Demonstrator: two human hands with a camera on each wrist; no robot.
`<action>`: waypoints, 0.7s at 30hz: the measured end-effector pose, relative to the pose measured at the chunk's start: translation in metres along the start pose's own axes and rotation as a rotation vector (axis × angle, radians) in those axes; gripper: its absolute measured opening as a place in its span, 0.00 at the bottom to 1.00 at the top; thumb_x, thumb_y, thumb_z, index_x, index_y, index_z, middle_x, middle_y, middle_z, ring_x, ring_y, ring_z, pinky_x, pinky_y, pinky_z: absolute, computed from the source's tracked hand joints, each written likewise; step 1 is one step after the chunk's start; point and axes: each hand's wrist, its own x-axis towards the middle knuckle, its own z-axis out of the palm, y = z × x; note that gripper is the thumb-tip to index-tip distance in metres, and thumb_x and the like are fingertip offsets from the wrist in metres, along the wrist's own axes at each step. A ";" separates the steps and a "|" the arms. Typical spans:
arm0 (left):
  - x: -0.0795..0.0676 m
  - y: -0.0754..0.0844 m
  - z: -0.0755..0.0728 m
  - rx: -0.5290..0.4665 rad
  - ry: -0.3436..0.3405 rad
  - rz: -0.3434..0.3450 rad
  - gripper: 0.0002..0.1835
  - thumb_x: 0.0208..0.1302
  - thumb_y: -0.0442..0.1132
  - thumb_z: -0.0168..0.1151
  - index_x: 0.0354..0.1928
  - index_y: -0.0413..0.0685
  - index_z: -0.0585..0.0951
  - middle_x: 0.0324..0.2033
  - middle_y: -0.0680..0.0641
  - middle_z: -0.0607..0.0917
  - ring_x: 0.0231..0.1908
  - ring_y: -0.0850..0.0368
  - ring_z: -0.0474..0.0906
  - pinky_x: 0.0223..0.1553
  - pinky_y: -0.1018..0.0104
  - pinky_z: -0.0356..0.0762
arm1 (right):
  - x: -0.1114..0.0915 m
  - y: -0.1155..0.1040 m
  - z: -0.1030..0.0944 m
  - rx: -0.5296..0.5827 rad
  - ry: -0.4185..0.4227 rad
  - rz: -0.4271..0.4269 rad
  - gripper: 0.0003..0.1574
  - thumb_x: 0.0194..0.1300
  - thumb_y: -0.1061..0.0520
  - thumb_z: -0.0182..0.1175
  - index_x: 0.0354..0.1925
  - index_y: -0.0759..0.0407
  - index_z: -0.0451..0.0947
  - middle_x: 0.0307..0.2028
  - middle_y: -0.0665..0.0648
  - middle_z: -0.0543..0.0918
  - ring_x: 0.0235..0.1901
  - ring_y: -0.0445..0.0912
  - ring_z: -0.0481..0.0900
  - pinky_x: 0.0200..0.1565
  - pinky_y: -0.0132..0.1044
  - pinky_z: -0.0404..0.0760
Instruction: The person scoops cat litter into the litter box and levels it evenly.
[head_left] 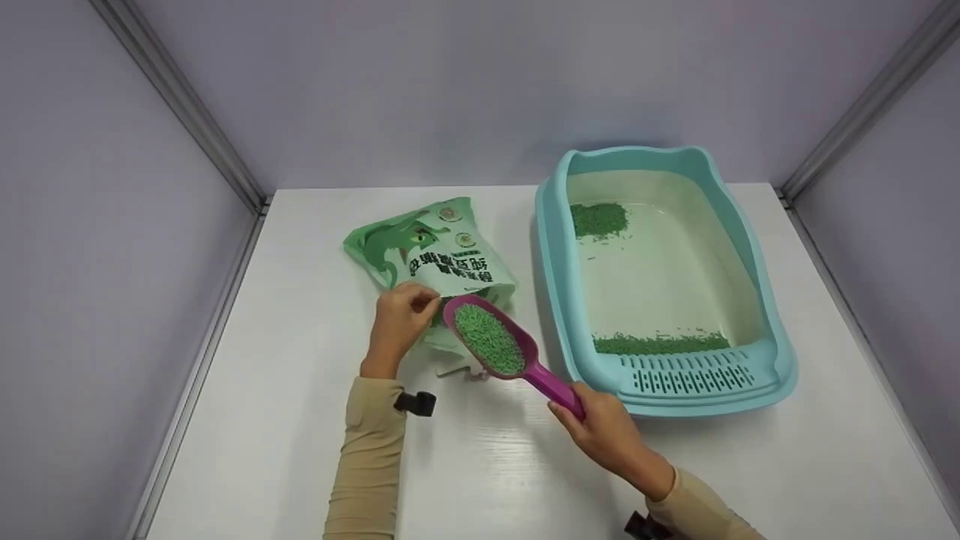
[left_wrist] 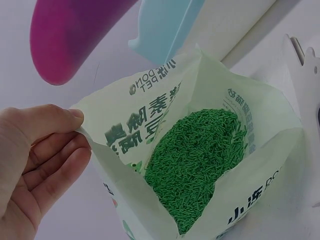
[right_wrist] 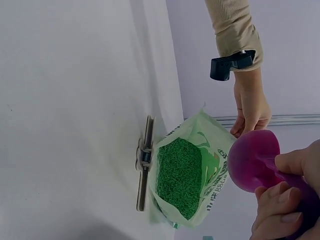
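My left hand [head_left: 401, 319] pinches the rim of a pale green cat litter bag [head_left: 457, 266] between thumb and fingers. The bag's mouth gapes, and green litter pellets [left_wrist: 195, 165] show inside. My right hand [head_left: 604, 431] grips the handle of a magenta scoop [head_left: 553, 390]. Green pellets [head_left: 489, 341] heap the scoop's bowl, which is held above the table beside the bag's mouth. Seen from the right wrist, the scoop's underside [right_wrist: 252, 155] overlaps the bag's edge.
A blue litter box [head_left: 553, 262] stands right of the bag, with pellets [head_left: 600, 219] at its far left and a band along its near end. A bag clip [right_wrist: 145, 162] lies by the bag on the white table [head_left: 262, 420]. Pale walls enclose the table.
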 end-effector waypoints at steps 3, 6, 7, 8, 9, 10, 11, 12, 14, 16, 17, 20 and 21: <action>-0.001 -0.001 0.000 0.001 0.000 -0.001 0.03 0.58 0.31 0.67 0.31 0.38 0.86 0.29 0.41 0.87 0.29 0.52 0.83 0.33 0.62 0.84 | 0.000 -0.001 -0.002 -0.007 -0.008 0.000 0.11 0.62 0.55 0.65 0.31 0.60 0.74 0.16 0.48 0.69 0.17 0.32 0.60 0.19 0.22 0.60; -0.001 -0.001 0.000 0.000 -0.001 -0.002 0.03 0.58 0.31 0.67 0.31 0.38 0.86 0.29 0.42 0.87 0.29 0.52 0.83 0.32 0.62 0.84 | 0.001 0.000 -0.004 -0.019 -0.012 0.002 0.11 0.61 0.55 0.65 0.30 0.60 0.74 0.16 0.49 0.69 0.17 0.32 0.60 0.19 0.22 0.60; -0.001 -0.001 0.000 -0.001 -0.002 -0.004 0.03 0.58 0.31 0.67 0.31 0.38 0.86 0.29 0.41 0.87 0.29 0.52 0.83 0.32 0.62 0.84 | 0.002 0.000 -0.004 -0.021 -0.011 -0.001 0.12 0.61 0.55 0.65 0.30 0.60 0.74 0.15 0.49 0.69 0.17 0.32 0.60 0.19 0.22 0.60; -0.001 -0.001 0.000 -0.002 -0.003 -0.005 0.03 0.58 0.31 0.67 0.31 0.38 0.86 0.29 0.41 0.87 0.29 0.52 0.83 0.32 0.62 0.84 | 0.002 0.000 -0.005 -0.021 -0.009 -0.003 0.12 0.61 0.55 0.65 0.30 0.60 0.74 0.15 0.49 0.69 0.17 0.32 0.60 0.19 0.22 0.60; -0.001 -0.001 0.000 -0.002 -0.003 -0.005 0.03 0.58 0.31 0.67 0.31 0.38 0.86 0.29 0.41 0.87 0.29 0.52 0.83 0.32 0.62 0.84 | 0.002 0.000 -0.005 -0.024 -0.007 -0.007 0.12 0.61 0.55 0.66 0.29 0.60 0.74 0.15 0.48 0.69 0.17 0.32 0.60 0.18 0.22 0.60; -0.001 -0.001 0.000 -0.002 -0.004 -0.004 0.03 0.58 0.31 0.67 0.31 0.38 0.86 0.29 0.41 0.87 0.29 0.52 0.83 0.33 0.62 0.84 | 0.003 0.000 -0.006 -0.023 -0.005 -0.007 0.12 0.60 0.56 0.66 0.29 0.60 0.74 0.15 0.48 0.68 0.16 0.32 0.60 0.18 0.22 0.60; -0.001 -0.001 0.000 -0.001 -0.005 -0.005 0.03 0.58 0.32 0.67 0.31 0.38 0.86 0.29 0.41 0.87 0.29 0.52 0.83 0.33 0.61 0.84 | 0.003 0.000 -0.006 -0.021 -0.002 -0.010 0.11 0.60 0.56 0.66 0.29 0.60 0.74 0.15 0.48 0.68 0.16 0.32 0.59 0.18 0.22 0.60; -0.001 -0.001 0.000 -0.001 -0.005 -0.004 0.03 0.58 0.32 0.67 0.31 0.38 0.86 0.29 0.41 0.87 0.29 0.52 0.83 0.33 0.61 0.84 | 0.003 0.000 -0.007 -0.017 -0.001 -0.011 0.11 0.60 0.56 0.66 0.29 0.60 0.74 0.15 0.48 0.68 0.16 0.31 0.59 0.18 0.22 0.60; 0.000 -0.001 0.000 0.002 -0.005 -0.003 0.03 0.58 0.32 0.67 0.31 0.38 0.86 0.28 0.41 0.87 0.29 0.52 0.83 0.33 0.61 0.84 | 0.004 0.000 -0.010 -0.010 -0.001 -0.013 0.11 0.60 0.57 0.66 0.29 0.60 0.74 0.15 0.47 0.68 0.16 0.31 0.59 0.17 0.22 0.60; -0.001 0.000 0.000 0.007 -0.006 -0.004 0.03 0.59 0.32 0.66 0.31 0.39 0.86 0.28 0.41 0.87 0.29 0.52 0.83 0.33 0.61 0.84 | 0.005 0.000 -0.012 -0.006 -0.008 -0.012 0.11 0.60 0.57 0.66 0.29 0.60 0.74 0.15 0.47 0.67 0.16 0.31 0.59 0.18 0.22 0.59; -0.001 0.000 0.000 0.010 -0.006 -0.005 0.04 0.59 0.33 0.66 0.31 0.39 0.86 0.28 0.41 0.87 0.29 0.52 0.83 0.33 0.61 0.84 | 0.006 -0.001 -0.013 -0.005 -0.011 -0.012 0.11 0.60 0.56 0.66 0.29 0.60 0.74 0.15 0.47 0.67 0.16 0.31 0.58 0.18 0.22 0.59; -0.001 0.001 -0.001 0.015 -0.006 -0.007 0.04 0.59 0.33 0.66 0.31 0.39 0.86 0.29 0.41 0.87 0.29 0.51 0.83 0.33 0.60 0.84 | 0.008 -0.001 -0.017 -0.010 -0.020 -0.010 0.11 0.60 0.56 0.66 0.29 0.60 0.74 0.15 0.46 0.65 0.16 0.32 0.58 0.18 0.22 0.58; -0.001 0.002 -0.001 0.017 -0.006 -0.009 0.04 0.59 0.33 0.66 0.31 0.39 0.87 0.29 0.41 0.87 0.29 0.51 0.83 0.33 0.60 0.84 | 0.008 -0.001 -0.018 -0.013 -0.022 -0.010 0.12 0.60 0.56 0.66 0.29 0.60 0.74 0.15 0.46 0.65 0.16 0.32 0.58 0.18 0.22 0.58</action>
